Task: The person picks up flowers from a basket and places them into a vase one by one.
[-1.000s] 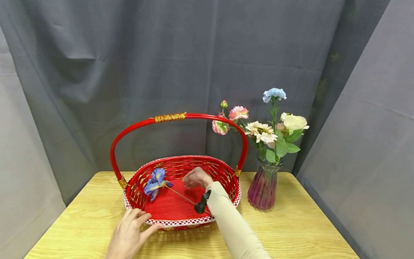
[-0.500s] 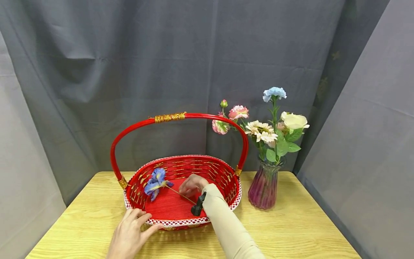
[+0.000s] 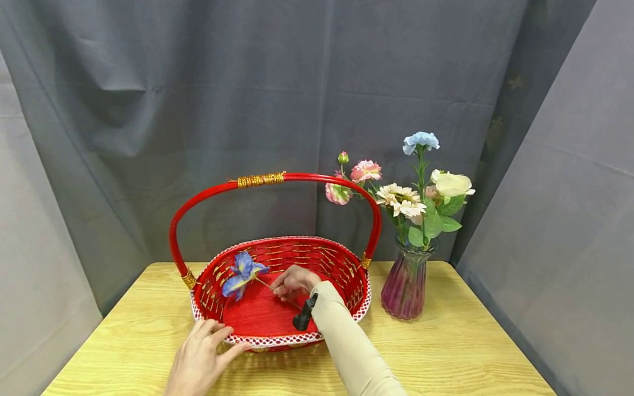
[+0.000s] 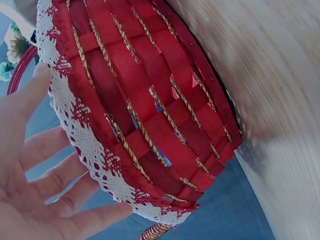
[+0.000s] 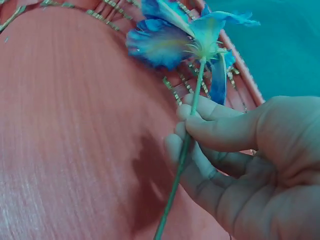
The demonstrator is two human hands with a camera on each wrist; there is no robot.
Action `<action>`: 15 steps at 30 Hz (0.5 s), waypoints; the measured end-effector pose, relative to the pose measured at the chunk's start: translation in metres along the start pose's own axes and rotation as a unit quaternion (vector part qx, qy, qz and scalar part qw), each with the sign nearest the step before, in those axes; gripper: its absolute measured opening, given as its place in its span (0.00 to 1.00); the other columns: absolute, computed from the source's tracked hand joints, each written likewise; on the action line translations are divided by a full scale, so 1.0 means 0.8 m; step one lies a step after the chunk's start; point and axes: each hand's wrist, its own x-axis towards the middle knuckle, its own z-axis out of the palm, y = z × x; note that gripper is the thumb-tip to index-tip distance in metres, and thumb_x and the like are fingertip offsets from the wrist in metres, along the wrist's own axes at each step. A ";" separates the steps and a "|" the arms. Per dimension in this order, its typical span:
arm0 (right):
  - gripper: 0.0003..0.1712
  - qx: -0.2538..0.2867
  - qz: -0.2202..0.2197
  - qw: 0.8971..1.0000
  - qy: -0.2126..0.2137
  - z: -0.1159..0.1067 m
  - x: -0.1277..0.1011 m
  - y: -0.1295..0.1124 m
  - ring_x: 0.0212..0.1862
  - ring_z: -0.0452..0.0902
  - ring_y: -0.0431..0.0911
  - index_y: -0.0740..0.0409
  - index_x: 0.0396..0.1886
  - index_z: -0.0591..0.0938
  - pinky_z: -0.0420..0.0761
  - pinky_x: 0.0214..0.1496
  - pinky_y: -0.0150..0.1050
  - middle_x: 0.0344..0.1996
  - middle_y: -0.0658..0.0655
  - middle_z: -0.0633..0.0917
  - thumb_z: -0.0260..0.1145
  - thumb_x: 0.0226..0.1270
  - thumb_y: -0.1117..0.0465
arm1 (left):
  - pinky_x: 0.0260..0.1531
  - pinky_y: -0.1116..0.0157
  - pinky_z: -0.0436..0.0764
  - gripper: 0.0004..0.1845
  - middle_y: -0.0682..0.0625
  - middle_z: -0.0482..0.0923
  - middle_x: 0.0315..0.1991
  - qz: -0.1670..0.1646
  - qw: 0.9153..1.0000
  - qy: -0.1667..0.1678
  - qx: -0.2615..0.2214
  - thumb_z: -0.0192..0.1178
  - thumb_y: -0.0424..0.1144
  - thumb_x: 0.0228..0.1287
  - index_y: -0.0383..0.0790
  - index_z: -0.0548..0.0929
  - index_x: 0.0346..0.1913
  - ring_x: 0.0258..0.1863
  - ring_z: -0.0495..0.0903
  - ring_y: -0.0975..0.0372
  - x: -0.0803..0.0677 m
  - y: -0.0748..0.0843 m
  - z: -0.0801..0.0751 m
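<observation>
A blue-violet artificial iris [image 3: 242,274] tilts over the inside of a red woven basket [image 3: 277,247] with white lace trim. My right hand [image 3: 292,283] pinches its green stem [image 5: 198,82] between thumb and fingers, a little below the bloom, in the right wrist view. The lower stem runs on past the hand toward the basket's near side. At the basket's front left, my left hand [image 3: 198,352] holds the lace rim [image 4: 75,117], its thumb on the outer side. In the left wrist view several of its fingertips are hidden behind the lace.
The basket's tall red handle [image 3: 322,177] arches over the work. Right of the basket stands a purple glass vase [image 3: 403,283] with pink, cream and light blue flowers. Everything stands on a wooden table [image 3: 446,352], with grey curtains [image 3: 238,110] behind.
My right hand has moved slightly left and down onto the stem and pinches it. The iris has lifted and turned a little. The left hand and the basket have stayed in place.
</observation>
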 end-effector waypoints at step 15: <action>0.13 0.051 -0.090 0.994 0.037 -0.014 -0.003 -0.038 0.31 0.82 0.44 0.68 0.47 0.84 0.84 0.50 0.51 0.37 0.58 0.88 0.66 0.63 0.72 | 0.28 0.63 0.80 0.21 0.55 0.78 0.31 0.026 1.000 0.015 -0.001 0.79 0.56 0.35 0.45 0.89 0.30 0.34 0.75 0.63 0.003 -0.001 0.001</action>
